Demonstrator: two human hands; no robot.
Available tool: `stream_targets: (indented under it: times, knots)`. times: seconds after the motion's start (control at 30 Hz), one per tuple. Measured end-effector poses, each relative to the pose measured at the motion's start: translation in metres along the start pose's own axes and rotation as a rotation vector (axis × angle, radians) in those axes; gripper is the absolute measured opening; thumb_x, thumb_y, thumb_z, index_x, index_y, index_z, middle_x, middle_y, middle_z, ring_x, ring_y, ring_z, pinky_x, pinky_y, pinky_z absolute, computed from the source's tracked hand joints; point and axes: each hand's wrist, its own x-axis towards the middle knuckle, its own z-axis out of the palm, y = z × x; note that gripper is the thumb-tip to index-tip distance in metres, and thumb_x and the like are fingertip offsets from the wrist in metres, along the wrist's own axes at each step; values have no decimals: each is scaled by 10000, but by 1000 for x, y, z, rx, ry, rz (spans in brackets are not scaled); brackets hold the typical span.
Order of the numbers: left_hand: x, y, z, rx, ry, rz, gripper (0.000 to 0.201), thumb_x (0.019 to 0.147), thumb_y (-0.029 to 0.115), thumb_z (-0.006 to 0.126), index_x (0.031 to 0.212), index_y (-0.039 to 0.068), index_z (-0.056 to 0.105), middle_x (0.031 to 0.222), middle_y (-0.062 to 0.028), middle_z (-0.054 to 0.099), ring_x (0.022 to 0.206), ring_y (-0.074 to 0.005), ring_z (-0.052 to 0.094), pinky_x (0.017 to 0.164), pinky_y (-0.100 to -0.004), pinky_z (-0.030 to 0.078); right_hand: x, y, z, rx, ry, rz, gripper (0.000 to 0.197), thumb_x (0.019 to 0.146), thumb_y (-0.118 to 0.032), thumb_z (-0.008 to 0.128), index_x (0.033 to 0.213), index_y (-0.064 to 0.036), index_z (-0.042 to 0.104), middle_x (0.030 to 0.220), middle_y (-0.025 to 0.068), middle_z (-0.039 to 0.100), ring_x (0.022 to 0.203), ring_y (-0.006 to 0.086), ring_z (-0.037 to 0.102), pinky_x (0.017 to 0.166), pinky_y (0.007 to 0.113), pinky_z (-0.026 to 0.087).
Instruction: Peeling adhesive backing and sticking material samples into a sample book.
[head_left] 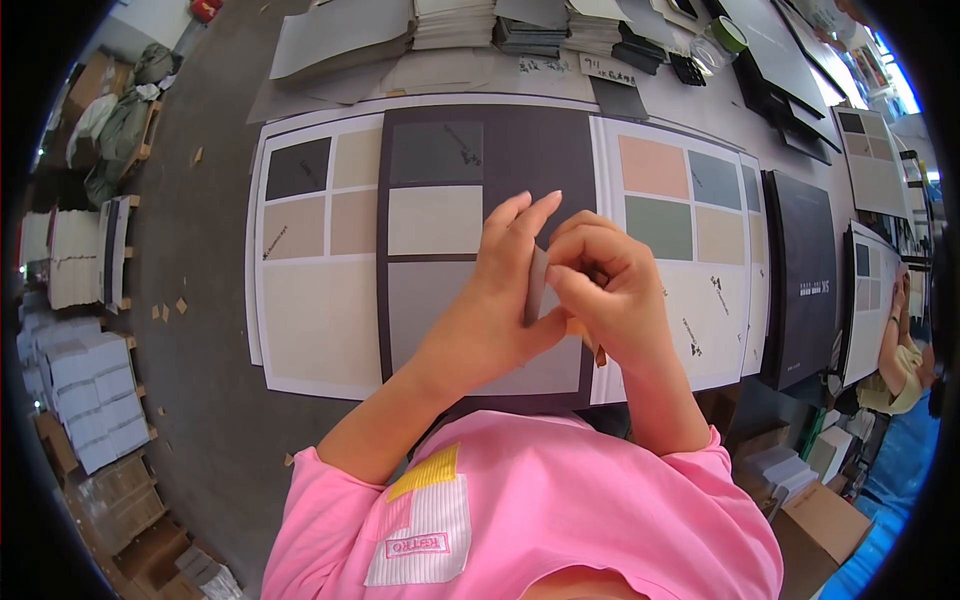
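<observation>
My left hand (505, 275) holds a small grey-brown sample chip (537, 285) on edge between its thumb and palm, with the upper fingers stretched out. Beside it, my right hand (615, 290) is curled, thumb and fingertips pinched together at the chip's upper edge; whatever lies in that pinch is hidden. Something small and orange (577, 328) shows under the right hand. Both hands are above an open sample board with a dark panel (540, 140). Beige, grey, pink, blue and green swatches, such as a green swatch (658, 228), cover its panels.
Stacks of grey and white sheets (455, 25) line the table's back. A closed black folder (800, 280) lies to the right, near a green-lidded jar (728, 35). At far right, another person's arm (890, 330) reaches over a similar board. Boxes (95, 390) stand on the left floor.
</observation>
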Motion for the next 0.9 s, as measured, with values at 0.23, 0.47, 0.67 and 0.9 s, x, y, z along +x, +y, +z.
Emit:
stream_targets:
  times: [0.23,0.47,0.67,0.9]
  knots:
    - [6,-17,-7,682,302,565,467,843,124,705,1296,232,664,1510,-159,409,1424,-404,293,1181,-509,222,9,19,-5,775,80,51,143,866,-90,477,809,-3,576,1413,226,514,1237,257,541,965,378,495]
    - [10,-27,-10,64,536,346,247,830,18,759,1057,24,662,856,-22,638,848,-156,634,1049,-427,430,17,33,-48,478,397,-28,162,970,-195,395,923,-60,470,761,73,541,648,122,499,612,253,448]
    - [26,-23,-20,-277,472,-126,196,833,10,780,959,4,631,859,-19,650,835,-63,599,722,-201,499,5,42,-83,213,186,147,586,995,-624,362,1027,-79,575,653,-35,383,564,35,299,508,202,242]
    - [39,-34,-24,-204,431,-259,148,856,98,764,889,17,645,880,-22,654,805,-79,605,683,-225,479,6,42,-69,12,166,269,138,858,-103,739,876,-6,643,631,-76,431,549,10,360,496,206,275]
